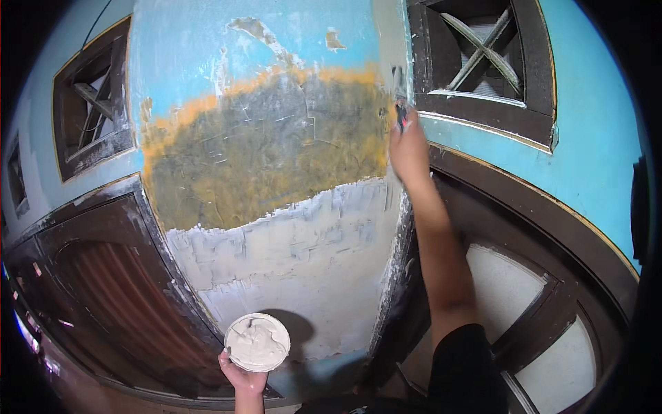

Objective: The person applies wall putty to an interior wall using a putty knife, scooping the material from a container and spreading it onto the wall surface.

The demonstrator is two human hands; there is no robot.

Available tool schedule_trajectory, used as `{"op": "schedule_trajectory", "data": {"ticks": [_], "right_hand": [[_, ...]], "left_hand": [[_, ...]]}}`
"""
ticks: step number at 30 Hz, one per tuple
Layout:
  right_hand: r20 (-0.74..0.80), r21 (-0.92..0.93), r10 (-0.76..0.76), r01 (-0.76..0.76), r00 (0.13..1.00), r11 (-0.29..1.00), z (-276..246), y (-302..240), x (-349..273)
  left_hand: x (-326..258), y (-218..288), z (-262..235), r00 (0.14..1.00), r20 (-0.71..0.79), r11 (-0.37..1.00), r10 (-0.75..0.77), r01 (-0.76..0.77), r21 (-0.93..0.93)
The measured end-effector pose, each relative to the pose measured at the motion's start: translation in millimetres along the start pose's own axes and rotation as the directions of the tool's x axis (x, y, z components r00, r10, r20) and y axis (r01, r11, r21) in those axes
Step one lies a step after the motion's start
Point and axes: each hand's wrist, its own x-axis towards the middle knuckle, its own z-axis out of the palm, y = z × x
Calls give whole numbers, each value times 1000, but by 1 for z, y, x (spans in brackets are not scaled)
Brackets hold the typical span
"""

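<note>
Currently the right hand (409, 150) clamps its grip on a putty knife (401, 114), long axis near upright, just right of the dark wall patch (269, 138); the left hand (245, 381), below that patch, cups a tub (256, 315) of pale paste (258, 343), farther from the knife.

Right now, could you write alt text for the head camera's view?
A person's right hand holds a small tool to a patchy wall, while the left hand holds a round tub of whitish paste. The wall is blue at the top, grey-brown and orange-edged in the middle and whitish below, between dark-framed doors.
</note>
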Motion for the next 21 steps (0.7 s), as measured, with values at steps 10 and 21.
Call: {"op": "schedule_trajectory", "data": {"ticks": [10,21], "right_hand": [[92,49,196,-201,976,978,-24,1,-155],[89,104,21,-31,996,994,-14,-3,-22]], "left_hand": [[8,-10,-7,996,-22,996,-87,87,1],[14,-9,-8,994,-58,995,-95,95,-7]]}}
